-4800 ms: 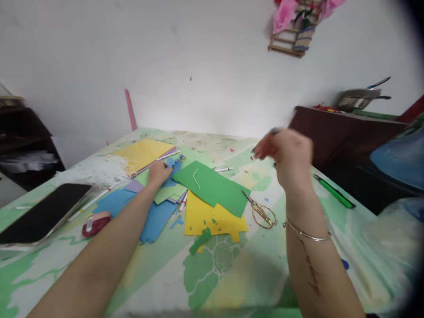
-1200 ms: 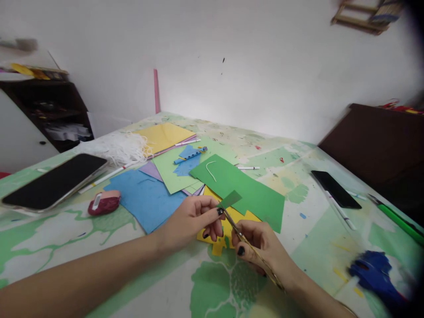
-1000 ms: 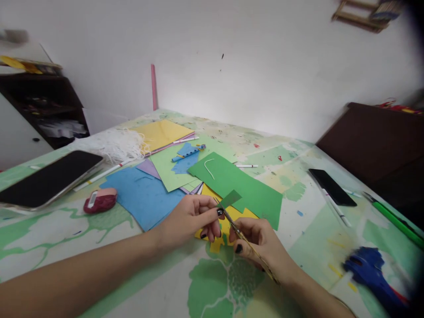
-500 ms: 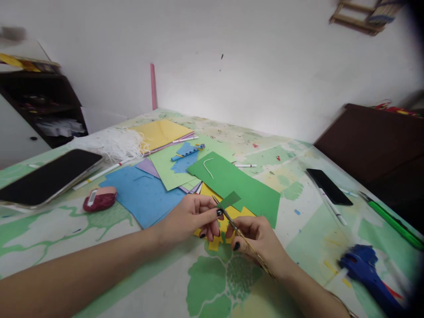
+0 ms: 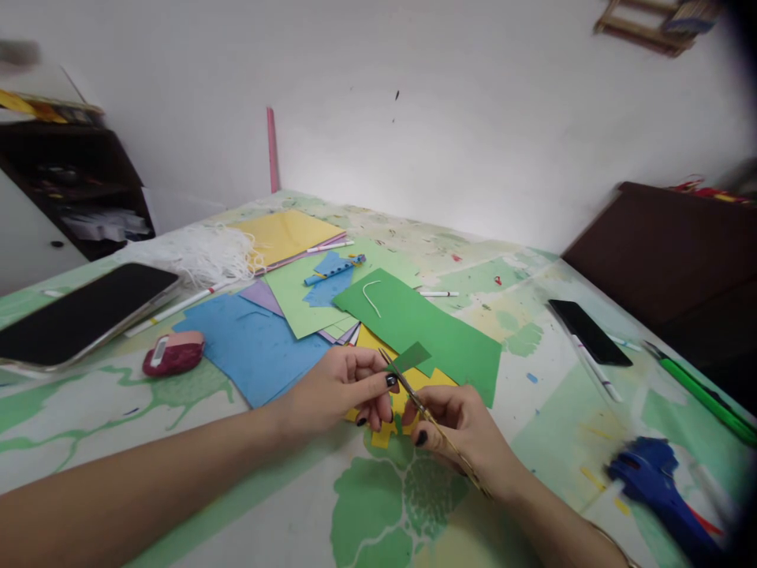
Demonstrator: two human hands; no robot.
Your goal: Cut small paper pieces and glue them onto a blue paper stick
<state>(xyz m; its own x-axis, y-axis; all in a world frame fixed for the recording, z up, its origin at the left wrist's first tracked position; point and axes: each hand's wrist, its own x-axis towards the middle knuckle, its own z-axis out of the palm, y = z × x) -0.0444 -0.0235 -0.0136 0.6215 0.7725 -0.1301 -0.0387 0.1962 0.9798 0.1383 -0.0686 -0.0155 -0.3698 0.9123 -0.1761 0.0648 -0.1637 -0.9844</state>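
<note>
My left hand point(image 5: 348, 386) pinches a small dark green paper strip point(image 5: 412, 357) near its left end. Gold-coloured scissors point(image 5: 441, 434) are in my right hand point(image 5: 464, 434), their blades pointing up and left across the strip beside my left thumb. Whether the blades are fully closed is hard to see. Beneath both hands lies yellow paper point(image 5: 382, 434) with a notched edge, partly hidden by my fingers. A larger green sheet point(image 5: 438, 335) rests just beyond, with a curved white string point(image 5: 371, 300) on top.
Blue paper point(image 5: 260, 347), light green paper point(image 5: 296, 296) and a rolled blue paper piece point(image 5: 328, 274) lie behind my left hand. To the left are a phone point(image 5: 88, 312), a maroon case point(image 5: 173, 353) and white strings point(image 5: 201, 252). A blue glue gun point(image 5: 650, 481), a cutter point(image 5: 703, 394) and another phone point(image 5: 588, 331) lie right.
The view has shifted slightly. My hands, the scissors and the green strip keep nearly the same pose.
</note>
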